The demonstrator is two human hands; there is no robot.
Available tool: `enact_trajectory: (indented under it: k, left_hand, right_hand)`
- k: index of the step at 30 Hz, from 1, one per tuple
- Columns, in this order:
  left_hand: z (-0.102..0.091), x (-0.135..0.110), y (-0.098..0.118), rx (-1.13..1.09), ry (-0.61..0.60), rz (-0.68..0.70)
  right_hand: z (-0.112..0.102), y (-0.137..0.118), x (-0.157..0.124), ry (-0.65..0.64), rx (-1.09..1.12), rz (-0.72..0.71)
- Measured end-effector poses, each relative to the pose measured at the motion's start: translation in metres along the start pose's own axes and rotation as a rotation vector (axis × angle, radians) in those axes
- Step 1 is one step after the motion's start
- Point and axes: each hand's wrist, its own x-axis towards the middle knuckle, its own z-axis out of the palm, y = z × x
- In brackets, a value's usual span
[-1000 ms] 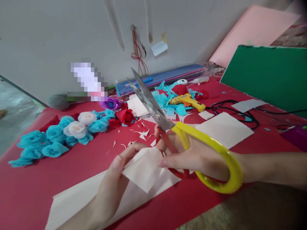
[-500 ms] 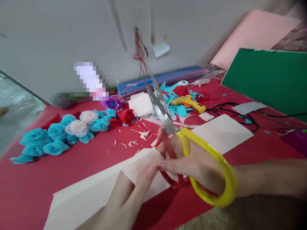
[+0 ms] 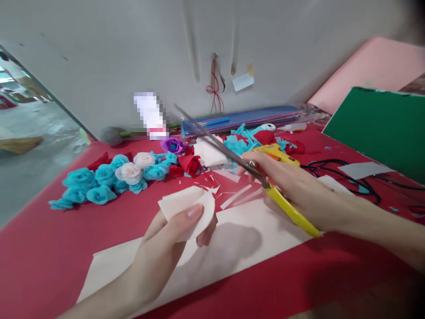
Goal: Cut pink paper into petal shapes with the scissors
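Between the thumb and fingers of my left hand (image 3: 166, 243) is a folded piece of white paper (image 3: 187, 206) with a rounded right edge. My right hand (image 3: 292, 190) grips scissors (image 3: 288, 210) with yellow on the handle, their blades pointing up and left, apart from the paper. The blades look closed or nearly so. Beneath both hands lies a long white paper strip (image 3: 232, 252). Small white scraps (image 3: 210, 188) are scattered just beyond my left hand, and narrow paper strips (image 3: 235, 197) lie near the scissors.
Blue, white and red paper flowers (image 3: 102, 177) cluster at left on the red table (image 3: 40, 248). Behind my right hand are a yellow glue gun (image 3: 275, 153), blue scraps (image 3: 245, 137) and a black cord (image 3: 361, 188). A green board (image 3: 381, 128) leans at right. A grey wall (image 3: 116, 57) rises behind.
My right hand has moved up and away from my left, taking the scissors off the folded paper. The scissors have turned, their blades now slanting left. The view has shifted left.
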Motion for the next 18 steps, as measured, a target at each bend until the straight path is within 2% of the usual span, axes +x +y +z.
enact_trajectory:
  k: [4, 6, 11, 18]
  left_hand:
    - [-0.0044, 0.0007, 0.0008, -0.021, 0.02, 0.073]
    - [-0.0051, 0.0011, 0.0006, -0.049, 0.037, 0.108]
    - [-0.0045, 0.0019, 0.0011, -0.028, 0.066, 0.107]
    - [-0.0026, -0.0005, 0.0032, -0.009, 0.128, 0.073]
  right_hand:
    - [-0.0097, 0.0019, 0.0025, 0.17, -0.591, -0.394]
    - [-0.0101, 0.0032, 0.0023, 0.239, -0.744, -0.493]
    - [-0.0092, 0.0049, 0.0013, 0.253, -0.887, -0.554]
    - [-0.0096, 0.004, -0.0008, 0.214, -0.909, -0.56]
